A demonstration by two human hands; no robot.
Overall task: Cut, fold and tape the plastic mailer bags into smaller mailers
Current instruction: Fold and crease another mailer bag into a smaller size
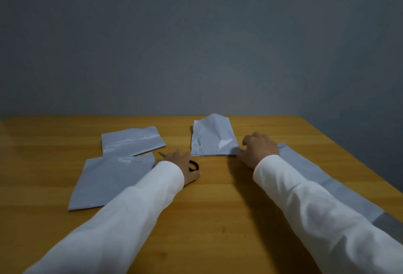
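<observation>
Wooden table [229, 208]: bare plank surface nearest the camera, crossed by two white sleeves [122, 219].

Long mailer [340, 190]: grey plastic, flat along the table's right edge, running from the near right corner up toward the right hand; partly covered by the right sleeve. A darker band shows at its near end.

Large cut piece [109, 182]: grey, flat, left of centre, its right side under the left sleeve.

Left hand [183, 164]: lies over the scissors [194, 166], fingers curled about them. One black handle loop shows at the wrist side; a blade tip pokes out beyond the fingers toward the far left. The scissors lie low at the table; whether they rest on it cannot be told.

Right hand [257, 149]: knuckles raised, fingers bent downward, fingertips pressing the near right corner of the folded piece; it grips nothing.

Folded piece [212, 138]: grey, crinkled, centre of table, near edge straight and doubled, far end puffed up.

Small cut piece [133, 141]: grey, flat, beyond the large cut piece, just overlapping its far edge.

Grey wall [196, 44]: behind the table.
</observation>
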